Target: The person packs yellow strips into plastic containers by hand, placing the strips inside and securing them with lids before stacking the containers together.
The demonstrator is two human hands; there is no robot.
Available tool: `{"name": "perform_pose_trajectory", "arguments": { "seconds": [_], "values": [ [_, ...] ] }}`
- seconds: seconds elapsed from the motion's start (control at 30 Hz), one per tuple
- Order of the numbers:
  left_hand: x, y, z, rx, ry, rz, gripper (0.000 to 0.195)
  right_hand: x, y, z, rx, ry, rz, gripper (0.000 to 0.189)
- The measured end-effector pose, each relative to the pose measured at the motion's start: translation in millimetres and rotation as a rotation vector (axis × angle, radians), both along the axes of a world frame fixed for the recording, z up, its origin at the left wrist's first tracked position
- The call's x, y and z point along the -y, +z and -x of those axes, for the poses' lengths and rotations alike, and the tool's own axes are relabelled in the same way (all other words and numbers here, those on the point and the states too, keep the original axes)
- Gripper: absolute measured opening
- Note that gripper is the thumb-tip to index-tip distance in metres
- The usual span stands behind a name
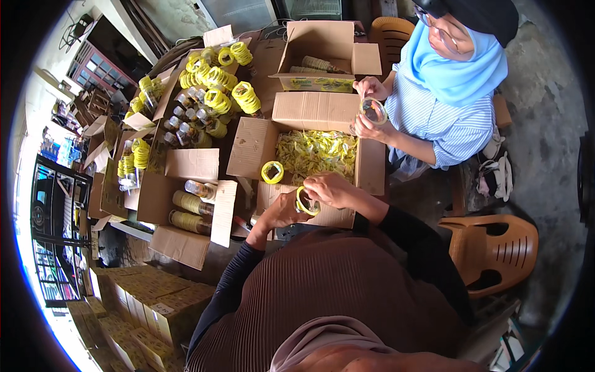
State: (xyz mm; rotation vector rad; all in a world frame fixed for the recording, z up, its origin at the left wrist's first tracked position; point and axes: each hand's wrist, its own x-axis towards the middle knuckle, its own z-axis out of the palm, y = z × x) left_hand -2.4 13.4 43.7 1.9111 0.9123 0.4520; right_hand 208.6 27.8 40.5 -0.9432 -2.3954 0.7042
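My left hand (pixel 284 210) is closed around a clear plastic container with a yellow rim (pixel 308 202). My right hand (pixel 329 188) has its fingers together at the container's mouth; whether they pinch anything cannot be made out. Both hands are over the near flap of an open cardboard box (pixel 253 146), which is filled with small yellow wrapped packets (pixel 320 151). Left of the packets, at the box's edge, is a yellow ring-shaped item (pixel 272 172), seen from its end.
A co-worker (pixel 446 107) at the right handles a round clear container (pixel 373 111). An open carton (pixel 320 42) stands beyond. Stacks of yellow-ringed containers (pixel 246 97) and a box of stacked containers (pixel 190 202) are at the left. An orange plastic chair (pixel 492 253) stands at the right.
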Motion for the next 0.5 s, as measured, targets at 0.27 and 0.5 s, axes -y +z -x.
{"name": "perform_pose_trajectory", "arguments": {
  "seconds": [0.27,0.5],
  "values": [
    [16,-14,-17,0.021,0.255,-0.4,0.037,-10,-12,6,-0.313,-0.134,0.09,0.019],
    [33,-7,-1,-0.064,0.445,-0.554,0.05,-47,-95,-82,-0.424,-0.648,0.215,0.016]
  ]
}}
